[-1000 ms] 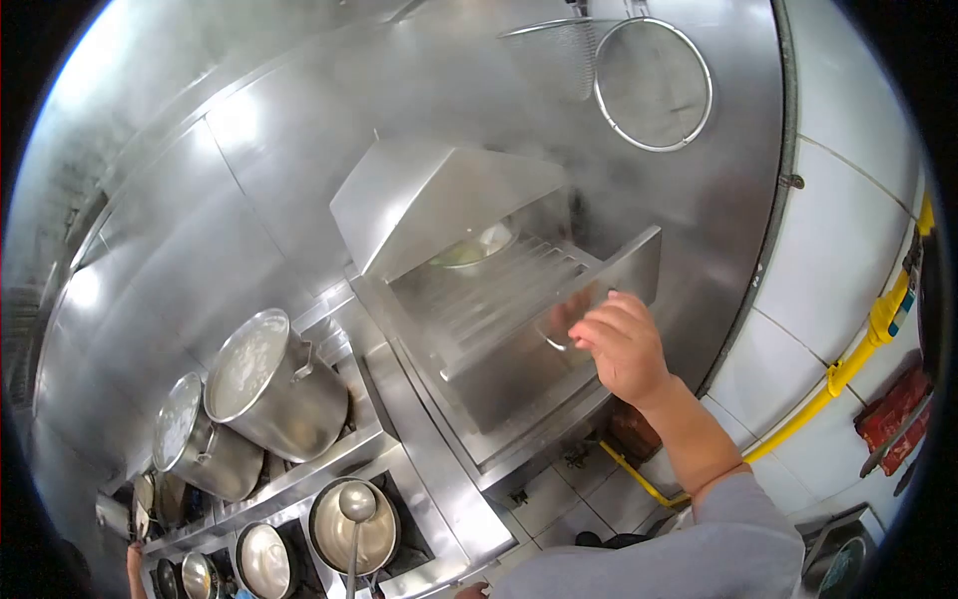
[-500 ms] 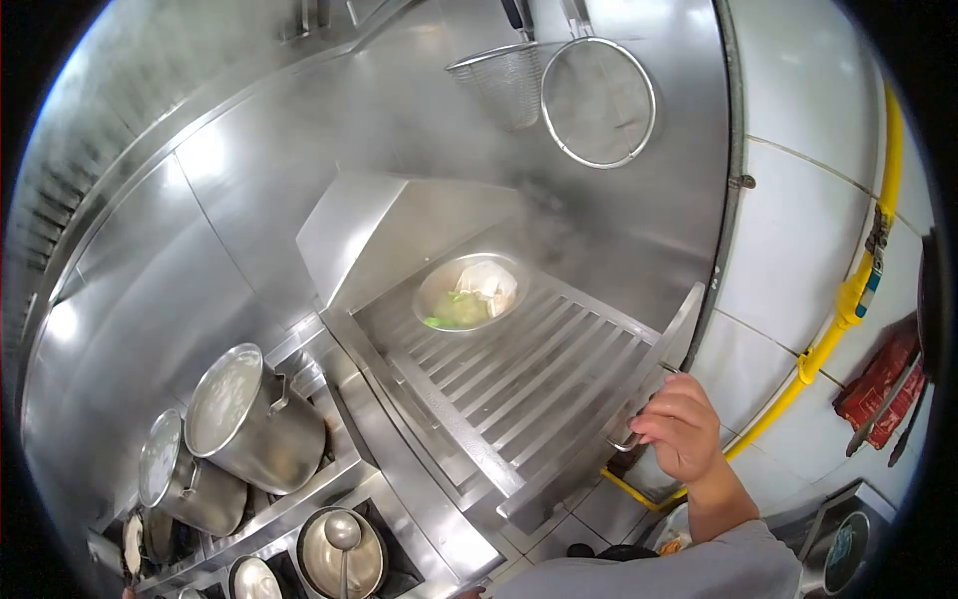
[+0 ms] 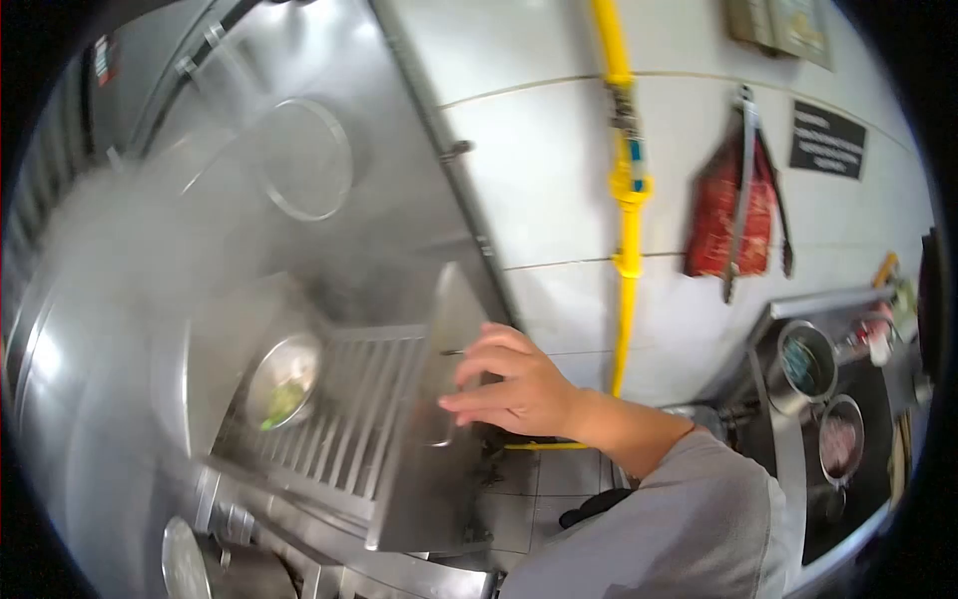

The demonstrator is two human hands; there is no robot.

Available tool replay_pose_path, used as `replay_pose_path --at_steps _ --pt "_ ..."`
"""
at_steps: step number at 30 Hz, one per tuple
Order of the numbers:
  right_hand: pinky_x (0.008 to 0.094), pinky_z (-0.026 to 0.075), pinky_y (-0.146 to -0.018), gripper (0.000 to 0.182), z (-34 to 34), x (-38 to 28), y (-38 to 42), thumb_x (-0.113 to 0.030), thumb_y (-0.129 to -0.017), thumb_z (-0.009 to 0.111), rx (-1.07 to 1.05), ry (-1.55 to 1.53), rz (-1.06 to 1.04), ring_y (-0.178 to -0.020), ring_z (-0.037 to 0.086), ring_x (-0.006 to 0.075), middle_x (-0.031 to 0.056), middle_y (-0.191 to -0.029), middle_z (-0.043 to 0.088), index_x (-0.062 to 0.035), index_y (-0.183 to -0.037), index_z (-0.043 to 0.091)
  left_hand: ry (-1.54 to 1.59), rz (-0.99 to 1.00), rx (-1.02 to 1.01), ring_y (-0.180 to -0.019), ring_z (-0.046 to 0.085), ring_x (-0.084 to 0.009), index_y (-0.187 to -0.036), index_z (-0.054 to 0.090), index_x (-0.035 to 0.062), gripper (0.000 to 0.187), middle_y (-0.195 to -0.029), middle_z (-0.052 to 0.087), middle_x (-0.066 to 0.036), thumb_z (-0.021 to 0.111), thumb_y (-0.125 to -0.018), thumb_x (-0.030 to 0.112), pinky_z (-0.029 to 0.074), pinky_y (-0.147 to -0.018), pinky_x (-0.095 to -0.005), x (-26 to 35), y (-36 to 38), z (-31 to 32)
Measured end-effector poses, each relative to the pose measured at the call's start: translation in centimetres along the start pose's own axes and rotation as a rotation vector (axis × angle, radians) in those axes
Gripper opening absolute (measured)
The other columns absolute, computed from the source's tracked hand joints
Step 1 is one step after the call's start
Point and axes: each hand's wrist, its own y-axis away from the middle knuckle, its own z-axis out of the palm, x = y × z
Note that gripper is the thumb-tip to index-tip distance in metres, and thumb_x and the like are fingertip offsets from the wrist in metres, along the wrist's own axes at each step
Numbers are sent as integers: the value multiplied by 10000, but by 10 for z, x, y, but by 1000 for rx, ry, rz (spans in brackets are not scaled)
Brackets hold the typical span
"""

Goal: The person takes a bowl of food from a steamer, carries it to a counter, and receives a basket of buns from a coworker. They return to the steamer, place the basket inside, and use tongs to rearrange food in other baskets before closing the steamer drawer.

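My right hand (image 3: 514, 384) is beside the wire handle (image 3: 439, 441) on the front of a steel drawer-like steamer (image 3: 424, 449). Its fingers are apart, and the thumb stretches toward the handle. The fingers hide part of the handle, so contact is hard to judge. Inside, a round metal bowl (image 3: 256, 384) rests on the slatted rack (image 3: 344, 399) and holds something green and something pale. Steam blurs the left side. My left hand is out of view.
A round strainer (image 3: 309, 160) hangs on the steel wall. A yellow pipe (image 3: 627, 230) runs down the white tiles, near hanging tongs (image 3: 740, 200) and a red cloth-like item (image 3: 714, 225). Pots (image 3: 798, 364) stand at right; another pot (image 3: 185, 559) is lower left.
The view has swung right, so the steamer appears farther left. My right hand has loosened from its grip around the handle, and its fingers have spread. More steam covers the left.
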Motion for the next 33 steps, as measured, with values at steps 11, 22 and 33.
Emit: replay_pose_path --at_steps 11,22,33 --pt "482 458 -1021 467 -320 119 119 -225 -972 602 621 1380 411 -1182 599 432 250 -1253 652 -6 -1382 563 -81 123 -108 -1037 686 -380 -1301 653 147 391 -1173 720 -151 571 -937 264 537 -914 -483 -34 -9 -2" --pt "365 537 -773 347 -388 142 127 -314 -1075 496 473 1163 695 -859 709 257 154 -953 738 -34 -1168 679 56 57 -124 -1033 711 -329 -1368 591 66 632 -1066 756 -164 695 -922 502 542 -906 -395 16 58 -125" --pt "386 552 -639 248 -54 -46 -108 -9 -782 659 124 321 -304 -745 707 296 120 -960 739 -67 -1021 697 1093 1073 734 -1348 526 -386 -1514 312 -86 1073 -1438 512 -309 776 -825 592 524 -1036 -443 287 175 -376"
